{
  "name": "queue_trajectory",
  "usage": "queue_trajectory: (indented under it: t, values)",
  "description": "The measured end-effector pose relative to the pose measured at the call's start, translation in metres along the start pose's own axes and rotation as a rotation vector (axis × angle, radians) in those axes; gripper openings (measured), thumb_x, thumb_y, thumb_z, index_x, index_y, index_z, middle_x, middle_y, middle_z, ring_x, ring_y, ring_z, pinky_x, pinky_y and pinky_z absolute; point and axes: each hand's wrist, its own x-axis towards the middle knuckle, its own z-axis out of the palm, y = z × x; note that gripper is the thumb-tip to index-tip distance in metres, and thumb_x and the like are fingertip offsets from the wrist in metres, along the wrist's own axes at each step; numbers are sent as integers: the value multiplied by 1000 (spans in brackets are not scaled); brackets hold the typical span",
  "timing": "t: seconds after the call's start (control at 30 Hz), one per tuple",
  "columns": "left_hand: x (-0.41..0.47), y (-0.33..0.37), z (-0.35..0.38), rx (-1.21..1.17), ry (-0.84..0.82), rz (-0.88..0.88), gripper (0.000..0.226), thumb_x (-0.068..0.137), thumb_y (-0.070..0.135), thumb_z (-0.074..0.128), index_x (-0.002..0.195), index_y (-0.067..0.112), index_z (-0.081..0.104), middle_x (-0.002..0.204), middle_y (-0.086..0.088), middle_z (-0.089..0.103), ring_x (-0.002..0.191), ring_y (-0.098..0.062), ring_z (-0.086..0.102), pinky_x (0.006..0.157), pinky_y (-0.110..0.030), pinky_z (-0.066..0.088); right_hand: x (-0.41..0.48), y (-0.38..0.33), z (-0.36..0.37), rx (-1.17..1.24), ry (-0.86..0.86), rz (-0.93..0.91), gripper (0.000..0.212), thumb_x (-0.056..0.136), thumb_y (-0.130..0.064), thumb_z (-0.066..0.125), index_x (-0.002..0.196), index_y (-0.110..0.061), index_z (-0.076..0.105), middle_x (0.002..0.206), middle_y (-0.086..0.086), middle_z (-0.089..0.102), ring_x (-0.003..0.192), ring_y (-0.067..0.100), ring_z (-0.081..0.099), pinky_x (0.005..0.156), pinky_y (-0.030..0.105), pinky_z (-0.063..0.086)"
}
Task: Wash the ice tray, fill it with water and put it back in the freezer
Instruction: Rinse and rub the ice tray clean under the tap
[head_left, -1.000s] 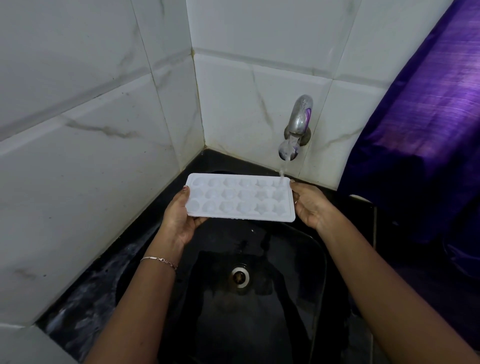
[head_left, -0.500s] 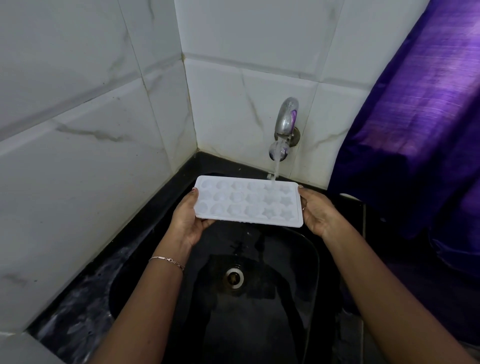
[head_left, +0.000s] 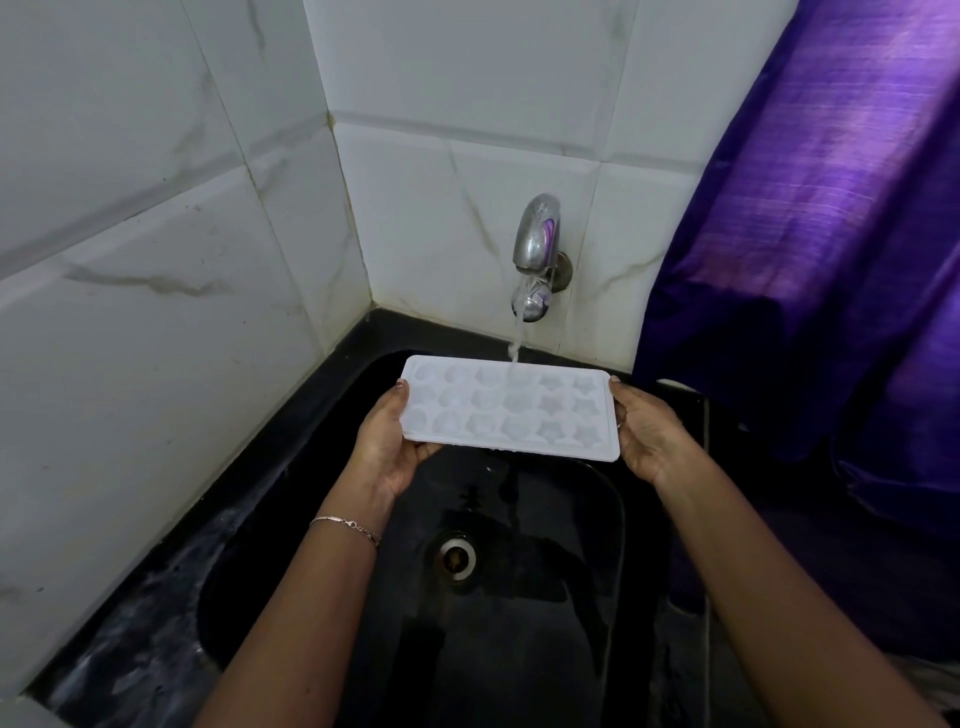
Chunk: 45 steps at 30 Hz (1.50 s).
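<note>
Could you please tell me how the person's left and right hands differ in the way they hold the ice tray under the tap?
The left hand grips the left short end of the ice tray; the right hand grips its right short end. The left wrist bears a thin bracelet; the right wrist is bare. Both hands put a thumb on the tray's top rim and hold it under the stream from the tap.

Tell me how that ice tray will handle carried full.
Probably slippery: the ice tray sits under the running tap. Likely stiff: held by its ends in the left hand and right hand, no sag. Shallow cells may spill if tilted.
</note>
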Motion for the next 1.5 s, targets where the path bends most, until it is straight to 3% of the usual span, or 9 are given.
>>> queue_trajectory:
  t: [0.2, 0.47, 0.93, 1.2, 1.33, 1.5]
  values:
    - [-2, -5, 3, 1, -12, -3, 23, 101, 31, 47, 109, 14, 61, 100, -7, 71, 92, -25, 68, 74, -43, 56, -3, 1, -7, 5, 19, 8, 26, 100, -27, 51, 106, -7, 67, 97, 11, 73, 81, 24, 71, 64, 39, 58]
    - [-10, -8, -3, -8, -7, 2, 22, 102, 30, 45, 105, 16, 61, 102, -7, 70, 93, -24, 67, 73, -42, 56, -8, 7, -8, 25, -2, 7, 27, 100, -27, 51, 108, -5, 66, 95, 9, 73, 83, 23, 69, 73, 42, 58]
    - [-18, -12, 5, 8, -36, 4, 21, 102, 30, 46, 103, 16, 61, 97, -5, 72, 91, -24, 69, 72, -41, 57, -17, 12, -18, 68, 53, 18, 32, 95, -36, 57, 112, -11, 69, 101, 10, 75, 87, 28, 73, 62, 38, 58]
    - [-19, -23, 19, 24, -83, -15, 22, 102, 30, 45, 106, 16, 62, 92, -3, 74, 88, -23, 70, 70, -40, 58, -19, 15, -37, 112, 89, 1, 36, 95, -38, 56, 115, -10, 68, 105, 11, 74, 93, 31, 71, 76, 45, 58]
    - [-19, -27, 25, 18, -99, -33, 23, 102, 30, 45, 111, 15, 60, 99, -6, 72, 92, -25, 69, 72, -40, 58, -20, 14, -43, 134, 116, -3, 35, 94, -38, 58, 114, -10, 68, 106, 12, 73, 95, 33, 71, 79, 48, 58]
    - [-18, -31, 30, 13, -108, -47, 24, 101, 30, 46, 112, 14, 60, 99, -6, 73, 91, -25, 71, 66, -38, 59, -21, 13, -48, 157, 125, -5, 35, 94, -38, 58, 112, -10, 68, 102, 12, 74, 91, 32, 72, 74, 45, 58]
